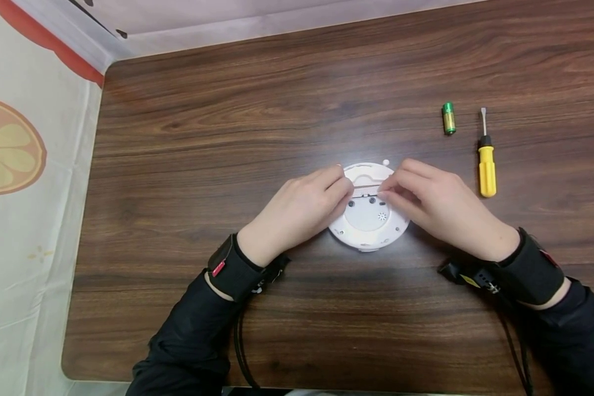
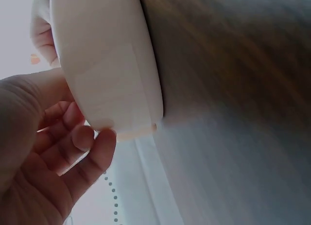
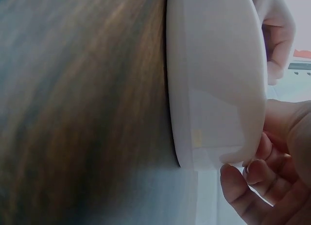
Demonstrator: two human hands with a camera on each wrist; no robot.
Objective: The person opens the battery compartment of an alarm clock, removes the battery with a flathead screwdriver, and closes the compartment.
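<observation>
Both hands rest on a round white device (image 1: 368, 214) lying face down on the wooden table (image 1: 277, 110). The left hand (image 1: 302, 212) has its fingers curled over the left edge, fingertips pressing near a thin seam across the back. The right hand (image 1: 438, 203) mirrors it, fingertips pinching at the same seam. To the right, well apart, lie a green battery (image 1: 448, 117) and a yellow screwdriver (image 1: 486, 165).

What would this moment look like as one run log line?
left hand: on white round device | right hand: on device | battery, screwdriver: idle right
</observation>
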